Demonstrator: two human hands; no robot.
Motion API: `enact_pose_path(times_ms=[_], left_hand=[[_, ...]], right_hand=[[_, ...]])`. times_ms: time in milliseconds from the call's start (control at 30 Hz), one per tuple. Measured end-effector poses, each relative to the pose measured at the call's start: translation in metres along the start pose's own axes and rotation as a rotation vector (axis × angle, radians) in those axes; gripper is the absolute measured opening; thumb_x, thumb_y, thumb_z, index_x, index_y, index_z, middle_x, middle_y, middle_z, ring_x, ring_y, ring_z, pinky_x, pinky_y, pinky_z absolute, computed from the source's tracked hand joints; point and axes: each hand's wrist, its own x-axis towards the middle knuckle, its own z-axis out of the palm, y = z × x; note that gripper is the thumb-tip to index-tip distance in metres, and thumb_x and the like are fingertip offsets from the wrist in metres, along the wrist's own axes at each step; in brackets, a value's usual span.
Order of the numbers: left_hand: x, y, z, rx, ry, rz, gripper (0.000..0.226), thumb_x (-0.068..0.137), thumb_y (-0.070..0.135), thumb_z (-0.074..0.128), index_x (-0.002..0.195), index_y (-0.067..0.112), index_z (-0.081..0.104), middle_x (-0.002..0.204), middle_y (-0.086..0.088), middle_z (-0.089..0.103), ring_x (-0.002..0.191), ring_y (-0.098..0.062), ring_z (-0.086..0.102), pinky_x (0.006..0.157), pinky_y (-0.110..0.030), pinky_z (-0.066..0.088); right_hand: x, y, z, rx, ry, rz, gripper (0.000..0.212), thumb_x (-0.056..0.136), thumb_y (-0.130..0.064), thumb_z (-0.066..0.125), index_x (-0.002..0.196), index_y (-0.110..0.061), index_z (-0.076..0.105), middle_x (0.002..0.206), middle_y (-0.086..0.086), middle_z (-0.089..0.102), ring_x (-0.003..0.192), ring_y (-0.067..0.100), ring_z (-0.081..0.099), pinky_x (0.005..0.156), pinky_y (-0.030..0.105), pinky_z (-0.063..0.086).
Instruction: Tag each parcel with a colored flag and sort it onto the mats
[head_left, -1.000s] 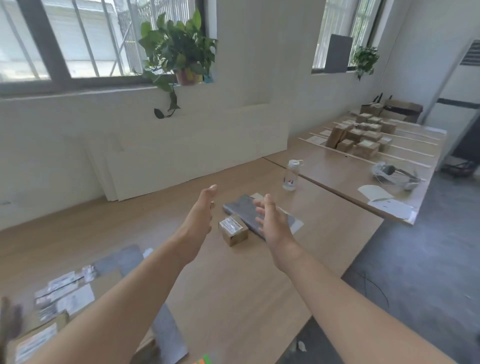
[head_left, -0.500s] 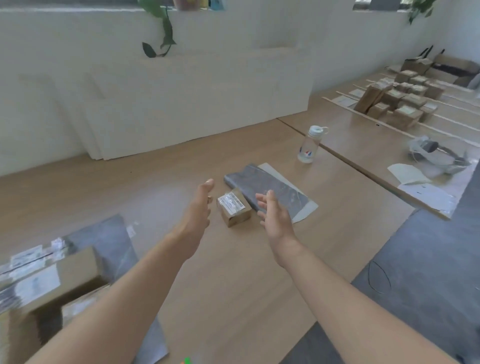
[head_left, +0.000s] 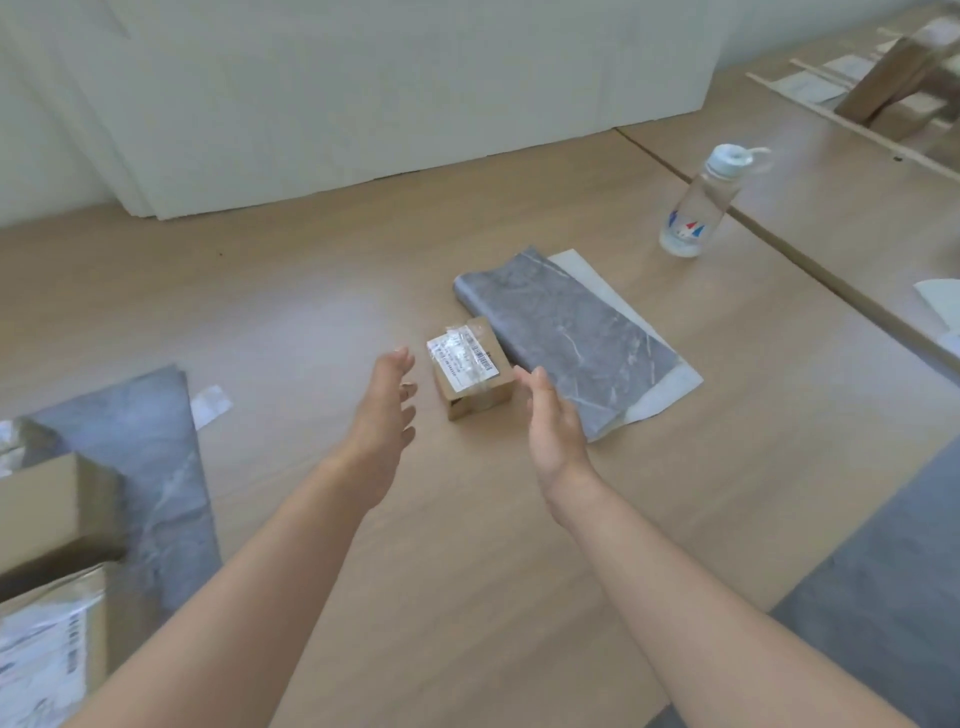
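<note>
A small brown cardboard parcel (head_left: 471, 368) with a white taped label lies on the wooden table, touching the near-left edge of a grey marbled mat (head_left: 576, 332). My left hand (head_left: 385, 410) hovers just left of the parcel, fingers straight, not touching it. My right hand (head_left: 551, 415) is held just right of the parcel over the mat's near corner, fingers straight and empty. A second grey mat (head_left: 156, 457) lies at the left with larger cardboard parcels (head_left: 47, 561) on its near end.
A clear water bottle (head_left: 698, 202) with a white cap stands at the back right. White boards (head_left: 363, 93) lean against the wall behind. A second table (head_left: 852, 171) at the right carries wooden strips and boxes. The grey floor (head_left: 883, 597) lies past the table's right edge.
My view has tilted down and closer to the table. Both hands stay on either side of the small parcel, drawing a little nearer to it.
</note>
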Motion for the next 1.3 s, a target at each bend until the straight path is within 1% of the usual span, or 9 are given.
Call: enact_pose_path(times_ms=[100,267,400,500,633,767,867,1000,1300], left_hand=[[0.028,-0.015,0.008,-0.003,0.014,-0.028,0.058,0.098,0.06,0.035,0.149,0.033,0.045,0.151,-0.003,0.043,0.141,-0.025,0.039,0.119,-0.046,0.028],[0.062,-0.035,0.014,-0.034,0.036,-0.056,0.059,0.099,0.058,0.035,0.151,0.032,0.042,0.156,-0.002,0.04,0.144,-0.022,0.037,0.121,-0.045,0.026],[0.075,-0.045,0.019,-0.067,0.031,-0.078,0.06,0.1,0.055,0.034,0.153,0.029,0.039,0.16,-0.001,0.035,0.147,-0.019,0.034,0.123,-0.045,0.024],[0.079,-0.049,0.019,-0.087,0.031,-0.077,0.059,0.101,0.055,0.034,0.153,0.027,0.04,0.157,0.0,0.04,0.145,-0.019,0.038,0.122,-0.043,0.026],[0.076,-0.05,0.015,-0.08,0.065,-0.066,0.059,0.101,0.055,0.035,0.149,0.022,0.043,0.141,0.0,0.052,0.134,-0.023,0.048,0.12,-0.042,0.03],[0.063,-0.051,0.009,-0.031,0.071,-0.077,0.063,0.101,0.057,0.034,0.146,0.015,0.047,0.132,-0.002,0.056,0.124,-0.025,0.054,0.117,-0.04,0.034],[0.048,-0.051,0.005,0.002,0.029,-0.054,0.06,0.102,0.056,0.031,0.137,0.015,0.058,0.127,-0.001,0.059,0.118,-0.023,0.058,0.116,-0.037,0.037],[0.02,-0.036,-0.001,0.022,0.018,-0.003,0.057,0.103,0.055,0.031,0.122,0.016,0.069,0.125,0.001,0.064,0.114,-0.023,0.062,0.107,-0.031,0.042],[-0.067,0.024,-0.033,0.005,-0.034,0.101,0.056,0.1,0.059,0.035,0.125,0.018,0.065,0.131,0.002,0.063,0.12,-0.026,0.061,0.115,-0.04,0.038]], right_hand=[[0.026,0.016,0.0,0.004,-0.015,-0.01,0.046,0.11,-0.045,0.032,0.146,-0.027,0.055,0.124,-0.031,0.05,0.11,-0.016,0.042,0.099,0.015,0.026],[0.06,0.036,0.009,-0.029,-0.023,-0.002,0.05,0.108,-0.048,0.036,0.152,-0.028,0.046,0.16,-0.014,0.038,0.143,-0.001,0.033,0.119,0.024,0.024],[0.079,0.046,0.008,-0.039,-0.072,0.011,0.055,0.108,-0.048,0.035,0.159,-0.027,0.034,0.162,-0.015,0.032,0.14,-0.004,0.03,0.108,0.018,0.021],[0.081,0.048,0.015,-0.057,-0.06,0.018,0.063,0.105,-0.056,0.036,0.16,-0.024,0.032,0.164,-0.011,0.031,0.148,0.004,0.029,0.114,0.021,0.02],[0.079,0.056,0.022,-0.124,-0.034,0.021,0.065,0.089,-0.071,0.034,0.135,-0.033,0.06,0.15,-0.005,0.049,0.139,0.009,0.042,0.122,0.041,0.029],[0.063,0.049,0.016,-0.13,-0.07,0.056,0.022,0.106,-0.052,0.036,0.108,-0.044,0.056,0.133,-0.007,0.045,0.12,0.004,0.044,0.108,0.026,0.029],[0.047,0.041,0.015,-0.132,-0.075,0.038,0.026,0.107,-0.046,0.035,0.096,-0.042,0.059,0.124,-0.009,0.052,0.11,0.004,0.049,0.095,0.021,0.034],[0.023,0.025,0.016,-0.103,-0.059,-0.004,0.037,0.106,-0.046,0.035,0.113,-0.026,0.065,0.103,-0.02,0.066,0.095,-0.009,0.057,0.074,0.011,0.037],[-0.062,-0.038,0.027,-0.039,0.017,-0.062,0.033,0.101,-0.051,0.041,0.109,-0.023,0.057,0.107,-0.006,0.069,0.103,0.011,0.062,0.093,0.034,0.049]])
